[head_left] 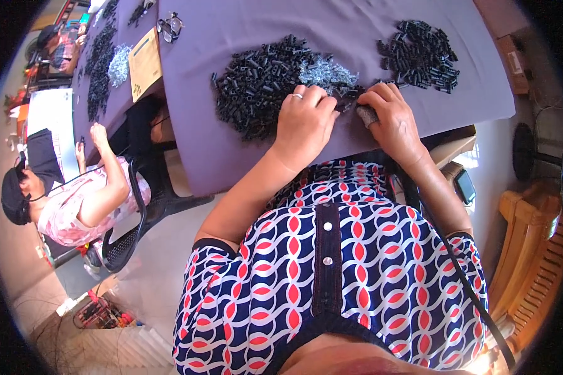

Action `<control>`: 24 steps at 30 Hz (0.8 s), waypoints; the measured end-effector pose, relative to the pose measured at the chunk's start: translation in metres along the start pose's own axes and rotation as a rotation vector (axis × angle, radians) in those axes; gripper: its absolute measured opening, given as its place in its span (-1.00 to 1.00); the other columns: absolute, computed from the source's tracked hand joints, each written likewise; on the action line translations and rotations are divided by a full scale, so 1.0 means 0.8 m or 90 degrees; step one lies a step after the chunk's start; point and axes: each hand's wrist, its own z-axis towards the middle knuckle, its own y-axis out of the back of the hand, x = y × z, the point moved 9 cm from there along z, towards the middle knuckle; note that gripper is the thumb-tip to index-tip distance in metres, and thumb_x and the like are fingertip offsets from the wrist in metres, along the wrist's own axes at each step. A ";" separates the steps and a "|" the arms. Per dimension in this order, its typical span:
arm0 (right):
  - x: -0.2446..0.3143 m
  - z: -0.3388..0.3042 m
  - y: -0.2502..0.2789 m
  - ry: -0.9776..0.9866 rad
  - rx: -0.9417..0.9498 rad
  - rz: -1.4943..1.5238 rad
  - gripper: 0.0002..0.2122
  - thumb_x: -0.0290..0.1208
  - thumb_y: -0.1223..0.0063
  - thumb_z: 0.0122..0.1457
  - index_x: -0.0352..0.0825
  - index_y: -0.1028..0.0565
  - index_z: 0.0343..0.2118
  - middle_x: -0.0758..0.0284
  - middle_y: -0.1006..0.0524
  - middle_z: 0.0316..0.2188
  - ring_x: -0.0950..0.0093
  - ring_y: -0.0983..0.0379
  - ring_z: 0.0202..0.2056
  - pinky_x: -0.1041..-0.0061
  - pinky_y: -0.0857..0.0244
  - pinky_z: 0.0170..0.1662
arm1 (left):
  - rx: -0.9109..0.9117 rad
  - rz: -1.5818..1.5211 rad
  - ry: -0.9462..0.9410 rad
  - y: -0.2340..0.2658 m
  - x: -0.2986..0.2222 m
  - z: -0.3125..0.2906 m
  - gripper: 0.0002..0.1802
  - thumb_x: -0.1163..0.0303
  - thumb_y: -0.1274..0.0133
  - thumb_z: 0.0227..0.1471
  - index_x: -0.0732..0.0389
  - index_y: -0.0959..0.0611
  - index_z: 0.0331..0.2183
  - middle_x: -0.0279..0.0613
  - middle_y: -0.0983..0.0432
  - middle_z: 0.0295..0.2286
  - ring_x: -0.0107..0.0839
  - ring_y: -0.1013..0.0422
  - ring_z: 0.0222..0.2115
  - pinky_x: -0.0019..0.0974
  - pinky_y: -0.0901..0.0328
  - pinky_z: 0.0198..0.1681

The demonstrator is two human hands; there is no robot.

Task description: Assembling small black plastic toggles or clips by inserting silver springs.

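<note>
My left hand [304, 122] is at the right edge of a big heap of small black tube-like parts [250, 84], a ring on one finger. Its fingers are closed in a pinch; what they hold is too small to make out. Just beyond them lies a small pile of clear, shiny little pieces [331, 72]. My right hand [393, 122] faces it, a short gap away, with its fingers bent and closed too. A grey wrap [367, 115] covers its thumb. Dark bits show between the hands. Beyond my right hand is a second heap of black parts [424, 56].
A grey-purple cloth [200, 144] covers the table. At left, a seated person [91, 194] works by more black parts [100, 75], clear pieces [119, 65] and a yellow-brown envelope [145, 62]. Another person is farther back. A wooden chair [525, 262] stands at right.
</note>
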 end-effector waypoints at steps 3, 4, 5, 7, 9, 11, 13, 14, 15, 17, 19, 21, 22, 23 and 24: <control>-0.001 -0.001 -0.001 0.003 -0.010 0.005 -0.58 -0.72 -0.15 -0.26 -0.34 -0.54 -0.20 0.23 -0.49 -0.20 0.16 -0.41 -0.11 0.26 -0.37 -0.01 | 0.023 0.022 0.002 -0.009 0.002 0.001 -0.84 0.43 -0.24 -0.09 0.17 -0.66 -0.36 -0.23 -0.48 -0.33 -0.17 -0.42 -0.26 -0.15 -0.34 -0.21; 0.000 -0.001 0.000 0.002 -0.009 0.004 -0.58 -0.72 -0.15 -0.26 -0.34 -0.54 -0.20 0.23 -0.49 -0.20 0.16 -0.41 -0.11 0.26 -0.37 -0.01 | 0.035 0.026 0.003 -0.012 0.003 0.000 -0.85 0.43 -0.23 -0.09 0.17 -0.66 -0.36 -0.22 -0.48 -0.33 -0.17 -0.42 -0.26 -0.15 -0.34 -0.21; 0.001 0.000 0.001 -0.001 -0.016 0.018 -0.57 -0.74 -0.13 -0.26 -0.34 -0.54 -0.21 0.22 -0.49 -0.19 0.16 -0.41 -0.09 0.27 -0.36 -0.01 | 0.035 0.025 0.003 -0.014 0.005 -0.001 -0.85 0.43 -0.23 -0.09 0.17 -0.66 -0.36 -0.22 -0.48 -0.33 -0.17 -0.42 -0.26 -0.15 -0.34 -0.21; 0.003 0.002 0.002 -0.004 -0.023 0.032 -0.57 -0.76 -0.11 -0.27 -0.34 -0.55 -0.21 0.22 -0.49 -0.18 0.17 -0.42 -0.07 0.28 -0.36 0.00 | 0.037 0.032 0.008 -0.016 0.010 -0.006 -0.88 0.46 -0.21 -0.06 0.16 -0.65 -0.37 -0.21 -0.48 -0.34 -0.16 -0.42 -0.26 -0.15 -0.34 -0.20; 0.011 0.004 0.000 0.037 -0.018 0.046 -0.55 -0.73 -0.12 -0.27 -0.35 -0.54 -0.19 0.22 -0.50 -0.17 0.15 -0.41 -0.09 0.25 -0.36 0.00 | 0.038 0.033 0.011 -0.014 0.014 -0.009 -0.90 0.47 -0.19 -0.05 0.16 -0.64 -0.38 -0.21 -0.48 -0.34 -0.16 -0.42 -0.27 -0.14 -0.34 -0.20; 0.015 0.007 -0.002 0.041 -0.011 0.048 -0.56 -0.73 -0.12 -0.27 -0.35 -0.55 -0.19 0.22 -0.50 -0.18 0.15 -0.41 -0.09 0.25 -0.36 0.00 | 0.038 0.033 0.013 -0.011 0.014 -0.012 -0.91 0.48 -0.18 -0.03 0.16 -0.64 -0.38 -0.21 -0.48 -0.34 -0.15 -0.42 -0.27 -0.14 -0.34 -0.20; 0.016 0.010 -0.002 0.049 -0.004 0.050 -0.56 -0.73 -0.12 -0.27 -0.35 -0.55 -0.19 0.22 -0.50 -0.18 0.15 -0.41 -0.10 0.25 -0.36 0.00 | -0.012 0.025 0.009 0.000 0.012 -0.012 -0.96 0.45 -0.09 0.03 0.16 -0.57 -0.38 -0.21 -0.47 -0.36 -0.18 -0.41 -0.28 -0.17 -0.33 -0.23; 0.011 0.010 0.001 0.038 -0.013 0.028 -0.57 -0.71 -0.13 -0.27 -0.34 -0.55 -0.20 0.22 -0.49 -0.20 0.15 -0.41 -0.10 0.25 -0.36 -0.01 | -0.013 0.024 0.010 0.003 0.012 -0.012 -0.96 0.45 -0.09 0.03 0.16 -0.57 -0.38 -0.21 -0.47 -0.36 -0.18 -0.41 -0.28 -0.17 -0.33 -0.23; 0.007 0.009 0.006 0.028 -0.023 0.005 -0.58 -0.70 -0.14 -0.27 -0.34 -0.55 -0.21 0.22 -0.49 -0.21 0.15 -0.41 -0.11 0.26 -0.36 -0.01 | -0.026 -0.014 0.015 0.009 0.012 -0.012 -0.94 0.46 -0.08 0.04 0.16 -0.57 -0.36 -0.21 -0.48 -0.36 -0.17 -0.42 -0.29 -0.16 -0.33 -0.23; -0.002 0.007 0.009 0.014 -0.006 0.001 -0.60 -0.68 -0.15 -0.26 -0.34 -0.55 -0.23 0.22 -0.48 -0.23 0.15 -0.41 -0.12 0.26 -0.36 -0.03 | -0.040 -0.053 0.020 0.013 0.012 -0.012 -0.92 0.47 -0.07 0.05 0.16 -0.56 -0.33 -0.21 -0.48 -0.37 -0.17 -0.42 -0.29 -0.15 -0.33 -0.23; -0.013 0.000 0.002 -0.033 0.018 0.009 -0.63 -0.69 -0.14 -0.24 -0.33 -0.54 -0.25 0.23 -0.48 -0.25 0.15 -0.41 -0.12 0.26 -0.36 -0.03 | -0.045 -0.076 0.011 0.012 0.007 -0.009 -0.85 0.54 -0.17 -0.03 0.19 -0.56 -0.34 -0.15 -0.48 -0.39 -0.12 -0.43 -0.29 -0.13 -0.35 -0.22; -0.006 -0.002 0.001 -0.025 0.019 0.004 -0.64 -0.69 -0.14 -0.23 -0.33 -0.54 -0.25 0.23 -0.48 -0.25 0.15 -0.41 -0.11 0.26 -0.36 -0.03 | -0.023 -0.056 0.002 0.001 0.007 -0.008 -0.85 0.54 -0.17 -0.03 0.19 -0.56 -0.34 -0.15 -0.49 -0.38 -0.11 -0.43 -0.29 -0.12 -0.35 -0.21; -0.002 -0.002 0.000 -0.015 0.020 0.001 -0.64 -0.69 -0.14 -0.22 -0.33 -0.54 -0.25 0.23 -0.48 -0.25 0.15 -0.41 -0.11 0.26 -0.36 -0.04 | 0.000 -0.034 -0.006 -0.006 0.007 -0.009 -0.85 0.54 -0.17 -0.04 0.19 -0.56 -0.34 -0.15 -0.50 -0.37 -0.11 -0.43 -0.29 -0.12 -0.35 -0.21; -0.002 -0.002 0.001 -0.014 0.019 0.000 -0.64 -0.69 -0.14 -0.22 -0.33 -0.54 -0.25 0.23 -0.48 -0.25 0.15 -0.41 -0.11 0.26 -0.36 -0.04 | -0.001 -0.033 -0.006 -0.008 0.007 -0.010 -0.85 0.54 -0.17 -0.04 0.19 -0.56 -0.34 -0.15 -0.50 -0.37 -0.11 -0.43 -0.29 -0.12 -0.35 -0.21; -0.001 -0.001 0.002 -0.010 0.019 0.006 -0.64 -0.69 -0.13 -0.22 -0.34 -0.53 -0.25 0.22 -0.48 -0.26 0.13 -0.41 -0.13 0.25 -0.37 -0.05 | -0.005 -0.029 -0.010 -0.009 0.008 -0.009 -0.82 0.54 -0.17 -0.04 0.19 -0.58 -0.32 -0.15 -0.50 -0.37 -0.11 -0.43 -0.29 -0.12 -0.36 -0.21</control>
